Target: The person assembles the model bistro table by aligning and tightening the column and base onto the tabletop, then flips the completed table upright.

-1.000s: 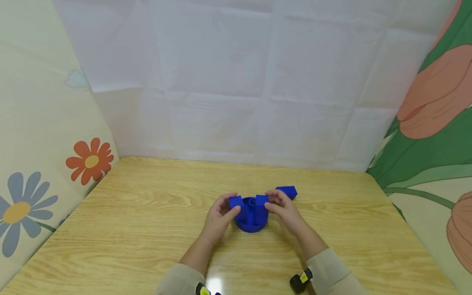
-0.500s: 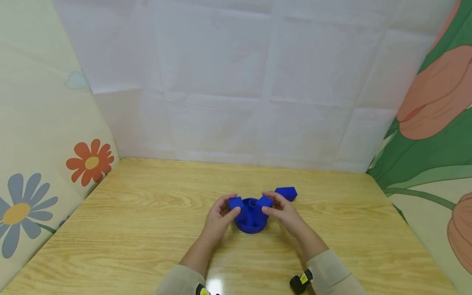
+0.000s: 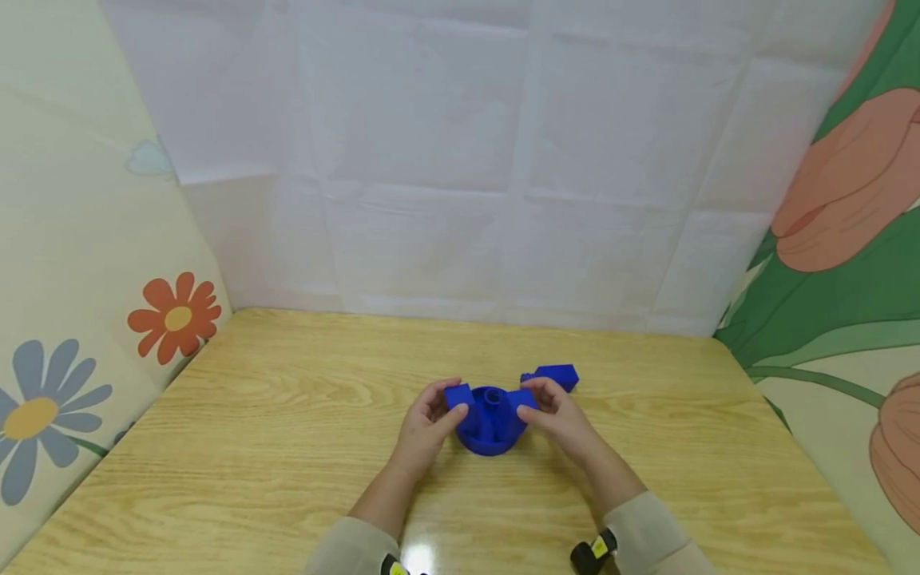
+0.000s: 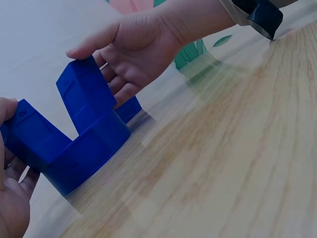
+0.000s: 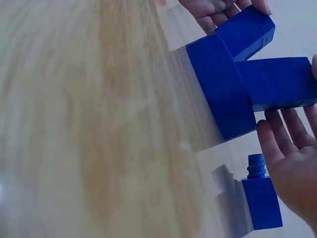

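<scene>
A round blue base (image 3: 489,447) with a low wall and a hollow post (image 3: 494,397) rests on the table. Two blue blocks stand up out of it and lean outward. My left hand (image 3: 424,427) pinches the left block (image 3: 458,394) between thumb and fingers. The right block (image 3: 522,399) is pinched by my right hand (image 3: 564,419), thumb on the near side and fingers behind. In the left wrist view both blocks (image 4: 86,94) rise from the base's wall (image 4: 89,158) in a V.
Behind my right hand lies another blue block (image 3: 557,376) on its side; a threaded screw end (image 5: 256,166) sticks out of it. The wooden table (image 3: 287,415) meets a white cloth (image 3: 431,200) at the back, with flowered cloths at both sides.
My right hand has tilted the right block outward to the right, first turning its top. The screw end of the lying block has come into sight. My left hand stays in place.
</scene>
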A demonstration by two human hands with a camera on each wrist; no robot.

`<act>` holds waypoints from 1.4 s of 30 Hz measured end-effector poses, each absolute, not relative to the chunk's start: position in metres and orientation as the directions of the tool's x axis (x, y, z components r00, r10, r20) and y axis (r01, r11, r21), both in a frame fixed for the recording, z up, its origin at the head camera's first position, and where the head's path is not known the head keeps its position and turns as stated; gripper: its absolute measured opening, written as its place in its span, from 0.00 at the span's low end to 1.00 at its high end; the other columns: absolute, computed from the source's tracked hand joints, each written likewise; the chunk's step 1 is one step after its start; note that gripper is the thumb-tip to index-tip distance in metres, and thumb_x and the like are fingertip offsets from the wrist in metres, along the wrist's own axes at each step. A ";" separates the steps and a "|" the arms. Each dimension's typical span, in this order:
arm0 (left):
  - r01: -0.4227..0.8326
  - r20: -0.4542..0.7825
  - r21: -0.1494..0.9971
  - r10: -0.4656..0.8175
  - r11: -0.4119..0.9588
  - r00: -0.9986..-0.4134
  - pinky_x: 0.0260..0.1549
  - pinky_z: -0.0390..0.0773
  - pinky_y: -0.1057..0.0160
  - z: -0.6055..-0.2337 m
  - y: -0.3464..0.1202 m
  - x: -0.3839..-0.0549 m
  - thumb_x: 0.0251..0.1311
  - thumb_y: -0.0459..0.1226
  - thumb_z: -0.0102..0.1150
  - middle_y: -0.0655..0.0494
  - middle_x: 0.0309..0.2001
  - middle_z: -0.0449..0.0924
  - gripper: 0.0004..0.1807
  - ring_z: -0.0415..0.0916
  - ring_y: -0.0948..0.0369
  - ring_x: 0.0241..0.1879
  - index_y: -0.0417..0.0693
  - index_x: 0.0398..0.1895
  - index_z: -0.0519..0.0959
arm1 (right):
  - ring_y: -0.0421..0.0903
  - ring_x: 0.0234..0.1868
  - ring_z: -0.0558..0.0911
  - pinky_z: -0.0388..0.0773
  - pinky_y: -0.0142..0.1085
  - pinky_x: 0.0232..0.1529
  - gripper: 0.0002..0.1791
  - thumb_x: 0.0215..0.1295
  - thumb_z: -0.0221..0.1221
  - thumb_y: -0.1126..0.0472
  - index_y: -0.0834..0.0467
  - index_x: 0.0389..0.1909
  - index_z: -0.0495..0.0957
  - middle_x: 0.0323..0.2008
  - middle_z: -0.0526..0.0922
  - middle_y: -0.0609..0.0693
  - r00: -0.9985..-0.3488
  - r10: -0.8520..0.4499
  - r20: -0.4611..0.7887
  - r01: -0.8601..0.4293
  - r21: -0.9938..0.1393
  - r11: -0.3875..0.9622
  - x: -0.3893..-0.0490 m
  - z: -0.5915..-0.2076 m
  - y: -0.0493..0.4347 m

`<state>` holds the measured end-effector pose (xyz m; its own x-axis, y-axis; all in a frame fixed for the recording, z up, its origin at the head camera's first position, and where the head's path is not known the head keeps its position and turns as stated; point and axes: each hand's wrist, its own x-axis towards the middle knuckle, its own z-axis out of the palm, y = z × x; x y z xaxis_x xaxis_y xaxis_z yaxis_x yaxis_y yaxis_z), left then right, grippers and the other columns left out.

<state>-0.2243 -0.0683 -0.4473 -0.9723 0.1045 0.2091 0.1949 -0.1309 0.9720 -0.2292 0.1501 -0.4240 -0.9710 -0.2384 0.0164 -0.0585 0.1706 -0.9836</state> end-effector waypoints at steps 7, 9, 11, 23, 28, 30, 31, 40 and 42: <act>0.212 0.225 0.969 0.103 -0.124 -0.969 0.44 0.71 0.73 -0.449 -0.068 -0.225 0.50 0.34 0.57 0.44 0.50 0.72 0.25 0.71 0.69 0.45 0.38 0.53 0.66 | 0.39 0.42 0.70 0.71 0.35 0.46 0.19 0.56 0.54 0.62 0.63 0.47 0.65 0.37 0.72 0.42 -0.961 -0.277 0.018 -0.041 -0.996 0.077 -0.223 -0.424 0.158; 0.208 0.222 0.969 0.103 -0.131 -0.969 0.44 0.71 0.73 -0.448 -0.068 -0.225 0.50 0.34 0.57 0.43 0.50 0.72 0.25 0.72 0.69 0.45 0.38 0.52 0.66 | 0.38 0.41 0.71 0.71 0.33 0.44 0.19 0.55 0.55 0.62 0.63 0.47 0.65 0.36 0.72 0.42 -0.955 -0.294 0.023 -0.051 -0.995 0.087 -0.221 -0.424 0.160; 0.200 0.215 0.970 0.103 -0.139 -0.971 0.44 0.71 0.73 -0.448 -0.068 -0.225 0.50 0.34 0.57 0.44 0.50 0.72 0.24 0.72 0.69 0.46 0.38 0.52 0.66 | 0.38 0.39 0.72 0.72 0.33 0.43 0.20 0.55 0.56 0.62 0.63 0.47 0.65 0.37 0.72 0.43 -0.949 -0.312 0.034 -0.074 -0.990 0.117 -0.220 -0.424 0.161; 0.184 0.197 0.975 0.104 -0.124 -0.975 0.45 0.71 0.73 -0.450 -0.069 -0.225 0.50 0.35 0.58 0.46 0.51 0.72 0.25 0.71 0.68 0.47 0.39 0.53 0.66 | 0.44 0.54 0.66 0.69 0.31 0.47 0.29 0.57 0.55 0.59 0.57 0.60 0.58 0.59 0.64 0.56 -0.899 -0.434 0.059 -0.160 -0.967 0.199 -0.220 -0.424 0.158; 0.160 0.174 0.979 0.110 -0.128 -0.979 0.45 0.70 0.74 -0.444 -0.068 -0.222 0.51 0.33 0.57 0.46 0.52 0.71 0.23 0.71 0.69 0.47 0.40 0.52 0.66 | 0.47 0.58 0.64 0.67 0.30 0.50 0.29 0.59 0.52 0.58 0.56 0.62 0.56 0.61 0.62 0.55 -0.870 -0.491 0.044 -0.149 -0.973 0.177 -0.220 -0.422 0.158; 0.154 0.169 0.980 0.111 -0.130 -0.979 0.45 0.70 0.74 -0.443 -0.068 -0.222 0.51 0.33 0.57 0.46 0.52 0.71 0.23 0.71 0.69 0.46 0.40 0.52 0.67 | 0.49 0.58 0.64 0.68 0.32 0.49 0.30 0.59 0.52 0.58 0.56 0.62 0.55 0.61 0.61 0.54 -0.864 -0.502 0.030 -0.135 -0.976 0.174 -0.221 -0.423 0.158; 0.152 0.167 0.980 0.111 -0.130 -0.980 0.45 0.70 0.74 -0.443 -0.068 -0.222 0.51 0.33 0.57 0.46 0.52 0.71 0.23 0.71 0.69 0.46 0.40 0.52 0.67 | 0.50 0.58 0.63 0.68 0.33 0.49 0.30 0.59 0.52 0.58 0.55 0.62 0.55 0.61 0.62 0.53 -0.865 -0.502 0.022 -0.128 -0.976 0.178 -0.221 -0.423 0.158; 0.179 0.194 0.975 0.109 -0.134 -0.975 0.43 0.72 0.72 -0.448 -0.069 -0.225 0.50 0.36 0.58 0.46 0.51 0.72 0.25 0.72 0.67 0.46 0.40 0.52 0.66 | 0.48 0.55 0.67 0.69 0.34 0.48 0.27 0.59 0.53 0.56 0.55 0.59 0.58 0.58 0.65 0.53 -0.875 -0.483 -0.007 -0.109 -0.971 0.211 -0.223 -0.424 0.156; 0.171 0.187 0.976 0.112 -0.138 -0.976 0.43 0.72 0.72 -0.447 -0.069 -0.225 0.50 0.35 0.58 0.46 0.50 0.72 0.24 0.72 0.68 0.45 0.40 0.52 0.67 | 0.49 0.55 0.67 0.68 0.33 0.48 0.27 0.59 0.53 0.56 0.56 0.58 0.58 0.58 0.65 0.55 -0.874 -0.487 0.001 -0.117 -0.971 0.209 -0.223 -0.424 0.155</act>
<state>-0.2249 -0.0689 -0.4465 -0.9759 0.1124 0.1870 0.1711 -0.1377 0.9756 -0.2228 0.1554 -0.4240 -0.8735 -0.4868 0.0005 -0.1170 0.2089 -0.9709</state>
